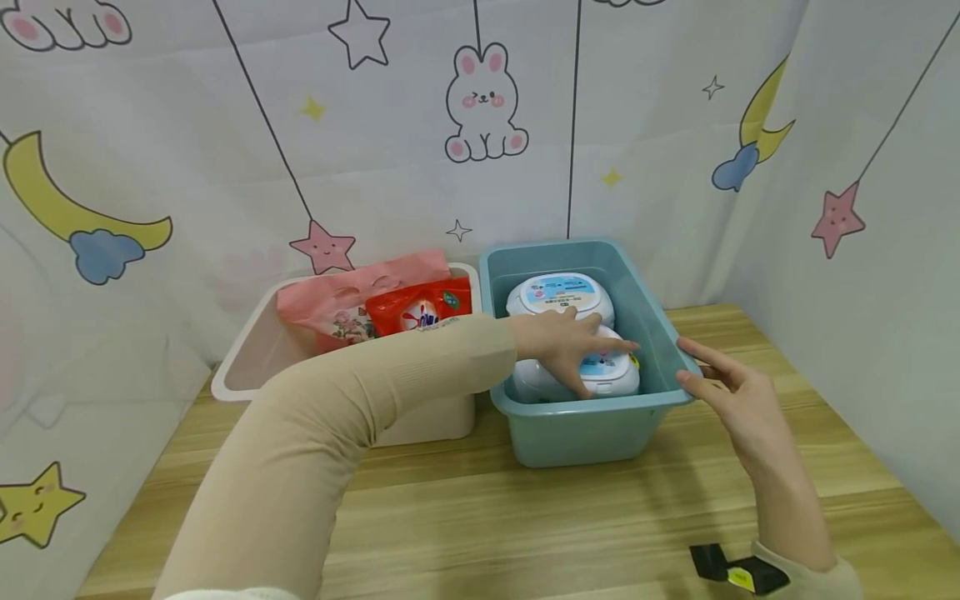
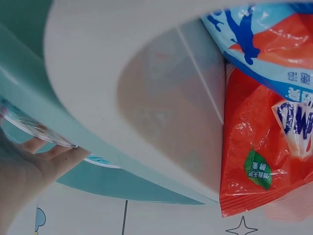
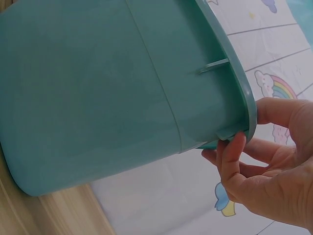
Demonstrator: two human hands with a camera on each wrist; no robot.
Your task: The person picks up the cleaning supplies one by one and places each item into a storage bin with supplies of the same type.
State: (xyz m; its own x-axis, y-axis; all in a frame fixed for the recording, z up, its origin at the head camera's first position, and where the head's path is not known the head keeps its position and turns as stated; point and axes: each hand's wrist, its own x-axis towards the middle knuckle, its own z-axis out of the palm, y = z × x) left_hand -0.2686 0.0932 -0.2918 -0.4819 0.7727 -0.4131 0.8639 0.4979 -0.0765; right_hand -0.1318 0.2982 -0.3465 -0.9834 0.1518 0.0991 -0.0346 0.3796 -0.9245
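Note:
Two white plastic tubs with blue printed labels stand inside a teal storage bin, the far tub behind the near tub. My left hand lies over the near tub, its fingers spread across the lid and covering part of the label. In the left wrist view, that hand's fingers reach in beside a printed lid. My right hand pinches the bin's front right corner rim between thumb and fingers. The right wrist view shows this grip on the rim from outside.
Left of the teal bin, a pale bin holds a red detergent bag, a pink floral bag and a blue and orange bag. My left sleeve crosses in front of it. Both bins stand on a wooden table against a patterned curtain.

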